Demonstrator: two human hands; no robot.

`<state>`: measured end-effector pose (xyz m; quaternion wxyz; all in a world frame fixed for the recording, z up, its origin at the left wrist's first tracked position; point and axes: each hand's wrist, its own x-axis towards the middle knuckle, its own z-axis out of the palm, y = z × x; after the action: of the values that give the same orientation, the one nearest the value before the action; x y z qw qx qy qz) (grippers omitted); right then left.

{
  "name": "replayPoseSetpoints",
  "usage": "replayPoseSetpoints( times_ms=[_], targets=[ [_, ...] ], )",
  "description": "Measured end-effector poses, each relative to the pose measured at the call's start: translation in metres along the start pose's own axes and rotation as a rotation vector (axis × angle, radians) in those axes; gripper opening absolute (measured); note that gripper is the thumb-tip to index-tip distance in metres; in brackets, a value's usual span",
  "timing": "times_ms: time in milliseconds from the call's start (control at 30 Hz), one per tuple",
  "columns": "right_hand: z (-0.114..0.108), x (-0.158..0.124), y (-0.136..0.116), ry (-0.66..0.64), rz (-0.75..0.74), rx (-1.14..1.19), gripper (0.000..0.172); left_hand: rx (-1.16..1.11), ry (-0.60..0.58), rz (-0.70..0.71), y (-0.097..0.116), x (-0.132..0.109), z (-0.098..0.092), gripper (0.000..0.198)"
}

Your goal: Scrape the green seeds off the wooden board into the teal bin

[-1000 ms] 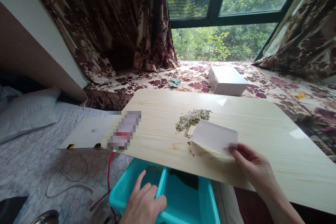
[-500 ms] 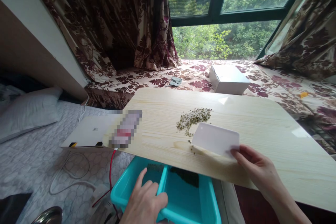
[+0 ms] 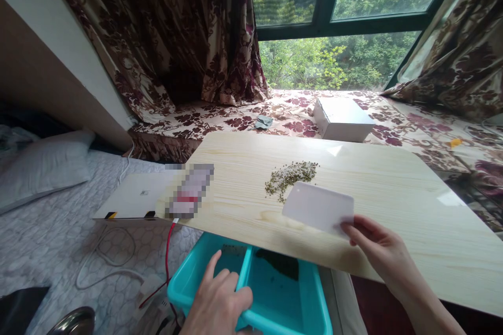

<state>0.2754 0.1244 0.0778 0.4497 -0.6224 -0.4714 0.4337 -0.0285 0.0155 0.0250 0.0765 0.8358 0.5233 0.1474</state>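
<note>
My right hand (image 3: 377,246) pinches the right end of a white plastic scraper (image 3: 318,207), its flat blade held low over the wooden table. Just beyond the scraper's left corner lies a scattered heap of small green beans mixed with white grains (image 3: 291,175). Below the table's near edge sits a turquoise two-compartment bin (image 3: 326,309). My left hand (image 3: 220,293) grips this bin near its divider, index finger stretched forward and the others curled; part of the grip is hidden. A dark heap (image 3: 279,263) lies in the right compartment, and a few small bits are in the left one.
The table (image 3: 393,188) has a blurred-out object (image 3: 190,191) with a red cable at its left end. Behind stands a white box (image 3: 343,118) on the floral window seat. At left, a flat pale box (image 3: 137,196) and cables rest on the bed.
The scraper has shifted slightly left and toward the table's near edge with my right hand. The few stray beans by its left edge no longer show. My left hand is nearly still.
</note>
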Motion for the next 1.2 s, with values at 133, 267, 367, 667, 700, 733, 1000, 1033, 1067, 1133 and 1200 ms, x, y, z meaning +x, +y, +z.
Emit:
replayPoseSetpoints(
  times_ms=[133,267,367,667,700,733,1000,1033,1067,1133,1200],
  targets=[
    [0.008,0.014,0.002,0.074,-0.003,0.006,0.021,0.006,0.044,0.013,-0.002,-0.001,0.003,0.040],
    [0.013,0.017,0.005,0.056,-0.010,-0.023,0.021,0.012,0.075,0.010,-0.005,-0.002,0.009,0.046],
    [0.014,0.012,0.006,-0.024,-0.028,-0.042,0.021,0.006,0.066,0.001,-0.006,-0.003,0.010,0.045],
    [0.003,-0.010,-0.005,-0.164,-0.028,-0.019,0.023,0.005,-0.039,-0.014,0.001,0.001,-0.005,0.039],
    [0.002,-0.007,-0.006,-0.064,-0.031,0.004,0.022,0.004,-0.057,-0.018,0.003,0.002,-0.007,0.038],
    [0.002,-0.004,-0.007,0.018,-0.028,0.023,0.021,0.002,-0.064,-0.021,0.004,0.003,-0.009,0.038],
    [0.008,0.007,-0.004,0.108,-0.011,-0.002,0.016,0.005,-0.065,-0.012,0.006,0.003,-0.009,0.037],
    [0.008,0.007,-0.004,0.121,-0.011,-0.009,0.016,0.004,-0.067,-0.010,0.006,0.003,-0.008,0.037],
    [0.008,0.008,-0.004,0.140,-0.012,-0.015,0.017,0.002,-0.068,-0.008,0.006,0.003,-0.008,0.038],
    [0.008,0.010,-0.004,0.176,-0.009,-0.028,0.018,0.003,-0.068,-0.008,0.006,0.003,-0.008,0.039],
    [0.008,0.013,-0.004,0.197,-0.008,-0.039,0.020,0.010,-0.065,-0.012,0.006,0.003,-0.008,0.040]
  ],
)
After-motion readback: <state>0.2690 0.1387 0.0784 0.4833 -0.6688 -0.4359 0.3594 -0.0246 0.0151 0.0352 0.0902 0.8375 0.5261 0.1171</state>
